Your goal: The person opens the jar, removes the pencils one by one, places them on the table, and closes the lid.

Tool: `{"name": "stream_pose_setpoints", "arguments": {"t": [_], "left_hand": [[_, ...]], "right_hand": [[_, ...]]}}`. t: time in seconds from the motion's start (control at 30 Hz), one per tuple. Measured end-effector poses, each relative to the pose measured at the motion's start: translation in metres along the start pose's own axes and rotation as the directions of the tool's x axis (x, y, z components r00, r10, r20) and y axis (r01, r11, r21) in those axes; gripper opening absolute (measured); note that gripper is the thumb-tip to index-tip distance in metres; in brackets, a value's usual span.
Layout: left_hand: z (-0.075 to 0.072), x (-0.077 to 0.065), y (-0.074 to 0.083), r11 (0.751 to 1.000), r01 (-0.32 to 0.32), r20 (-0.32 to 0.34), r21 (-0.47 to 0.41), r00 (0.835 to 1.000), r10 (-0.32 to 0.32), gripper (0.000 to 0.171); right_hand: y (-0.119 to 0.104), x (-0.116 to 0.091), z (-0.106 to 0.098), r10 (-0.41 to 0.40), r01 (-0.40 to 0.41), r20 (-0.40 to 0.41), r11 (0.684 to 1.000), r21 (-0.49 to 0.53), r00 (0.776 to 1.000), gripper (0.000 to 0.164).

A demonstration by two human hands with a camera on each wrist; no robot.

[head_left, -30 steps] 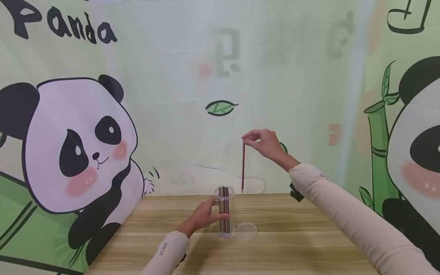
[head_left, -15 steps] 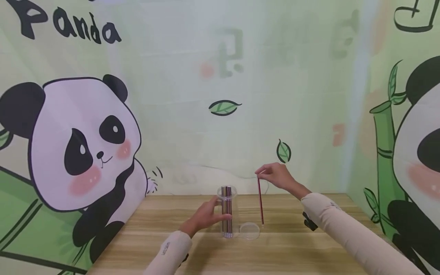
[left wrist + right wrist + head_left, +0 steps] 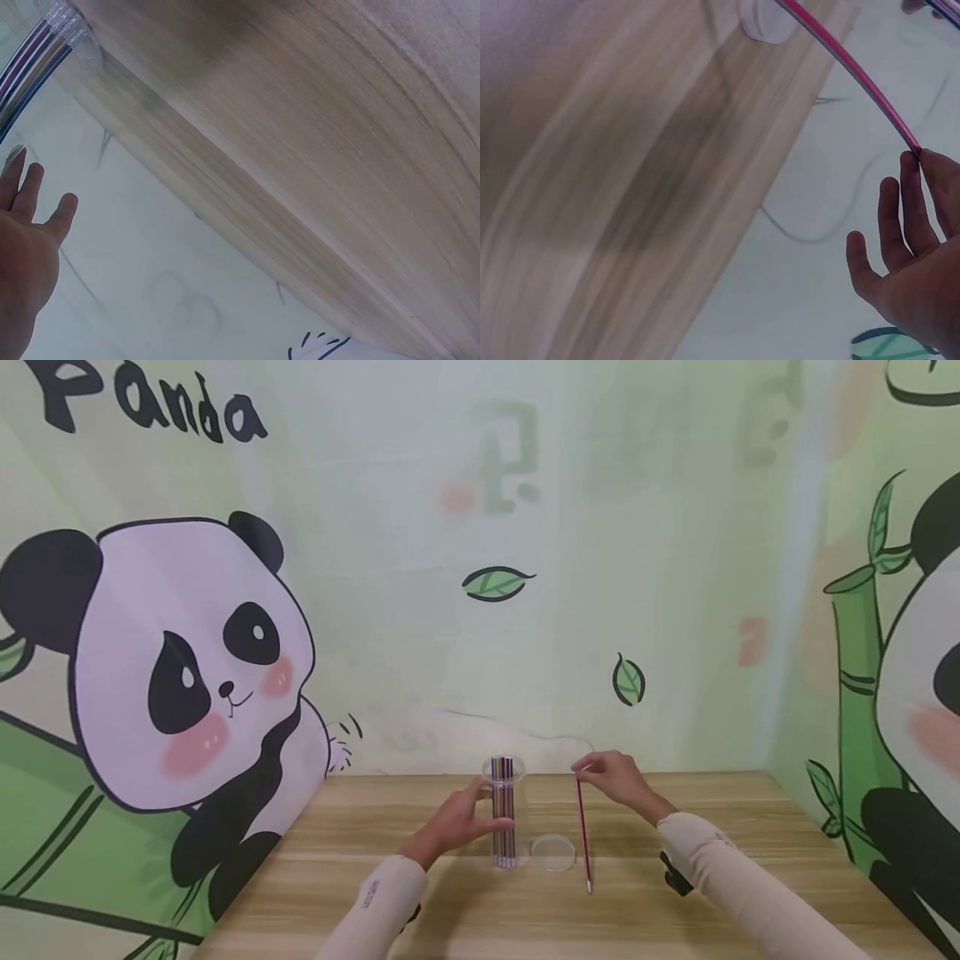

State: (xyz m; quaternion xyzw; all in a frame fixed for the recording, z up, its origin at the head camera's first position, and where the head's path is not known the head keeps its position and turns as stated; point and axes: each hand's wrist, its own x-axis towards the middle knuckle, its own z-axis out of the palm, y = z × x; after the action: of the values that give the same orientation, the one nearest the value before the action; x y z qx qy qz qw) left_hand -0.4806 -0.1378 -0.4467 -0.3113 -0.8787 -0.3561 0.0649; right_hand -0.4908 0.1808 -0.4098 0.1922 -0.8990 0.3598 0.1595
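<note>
A clear cylindrical tube (image 3: 517,772) stands upright on the table, with several dark striped pencils (image 3: 502,827) inside. My left hand (image 3: 448,823) grips the tube from the left, its thumb across the front. In the left wrist view, the pencils (image 3: 34,64) show at the upper left, above spread fingers (image 3: 64,214). Between thumb and fingertips, my right hand (image 3: 615,779) pinches a red pencil (image 3: 582,831) by its top end. This pencil hangs nearly vertical, its lower tip close over the table. A round clear lid (image 3: 553,853) lies between tube and red pencil.
The wood-grain table (image 3: 675,927) ends at a light green backdrop (image 3: 555,635) printed with pandas, leaves and bamboo. A thin cord (image 3: 810,240) runs along the backdrop behind the table's far edge. Black straps (image 3: 677,873) show below the sleeves.
My right hand has come down and to the right with the red pencil, from above the tube to beside the lid. The left hand stays on the tube; the view has shifted slightly.
</note>
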Motion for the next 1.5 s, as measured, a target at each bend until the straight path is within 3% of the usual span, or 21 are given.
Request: {"name": "stream_pose_setpoints", "arguments": {"t": [0.23, 0.53, 0.87, 1.27, 1.5], "left_hand": [[0.009, 0.004, 0.004, 1.000, 0.008, 0.015, -0.030, 1.000, -0.007, 0.079], [0.013, 0.007, 0.008, 0.999, 0.032, 0.028, -0.012, 0.999, -0.032, 0.077], [0.010, 0.007, 0.009, 0.998, 0.062, 0.024, -0.013, 0.998, -0.062, 0.078], [0.005, 0.003, 0.007, 0.998, 0.065, 0.017, -0.022, 0.998, -0.065, 0.080], [0.000, -0.004, 0.002, 0.998, 0.059, -0.001, -0.032, 0.998, -0.059, 0.078]], "right_hand": [[0.027, -0.014, 0.018, 0.016, -0.016, -0.090, 1.000, 0.004, 0.996, 0.013], [0.050, -0.031, 0.040, 0.022, -0.022, -0.137, 1.000, 0.002, 0.990, 0.012], [0.047, -0.040, 0.056, 0.112, -0.115, -0.097, 0.993, -0.022, 0.989, 0.011], [0.048, -0.038, 0.069, 0.093, -0.104, -0.110, 0.990, -0.096, 0.990, 0.007], [0.039, -0.036, 0.073, 0.037, -0.048, -0.095, 0.991, -0.121, 0.995, 0.006]]}}
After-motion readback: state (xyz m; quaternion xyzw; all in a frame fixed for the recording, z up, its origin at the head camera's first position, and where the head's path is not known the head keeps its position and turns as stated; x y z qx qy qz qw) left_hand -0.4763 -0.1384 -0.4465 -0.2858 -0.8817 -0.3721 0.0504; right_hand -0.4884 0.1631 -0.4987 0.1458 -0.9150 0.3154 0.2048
